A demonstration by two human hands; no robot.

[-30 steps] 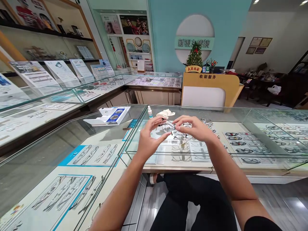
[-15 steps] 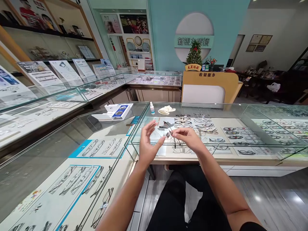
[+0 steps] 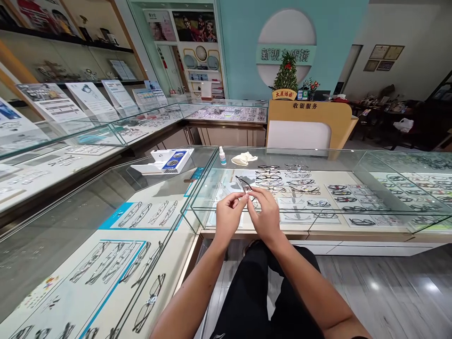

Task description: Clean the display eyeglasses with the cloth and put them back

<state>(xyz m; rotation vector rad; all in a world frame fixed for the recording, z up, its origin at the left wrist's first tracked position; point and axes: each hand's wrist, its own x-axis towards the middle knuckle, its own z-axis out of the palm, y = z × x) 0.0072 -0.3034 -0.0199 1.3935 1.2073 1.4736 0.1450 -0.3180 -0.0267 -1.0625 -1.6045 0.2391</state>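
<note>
Close together above the front glass counter, my two hands hold a pair of eyeglasses [image 3: 244,182]. A dark temple arm sticks up beyond the fingers, while most of the frame is hidden behind them. My left hand [image 3: 228,216] is closed, its thumb and fingertips pinching the eyeglasses. My right hand [image 3: 264,214] pinches them from the other side, with its thumb almost touching the left one. On the counter top beyond the hands stand a small white spray bottle [image 3: 222,156] and a crumpled cream cloth [image 3: 243,158].
An opened white and blue box [image 3: 165,161] lies on the left counter. Rows of glasses [image 3: 268,174] are displayed under the glass [image 3: 353,162] of the front counter. A yellow cashier desk [image 3: 344,123] with a plant stands behind it.
My left hand was spread with its thumb near the eyeglasses; its fingers have now closed on them. The right hand has shifted left, turning upward, and the hands have come together.
</note>
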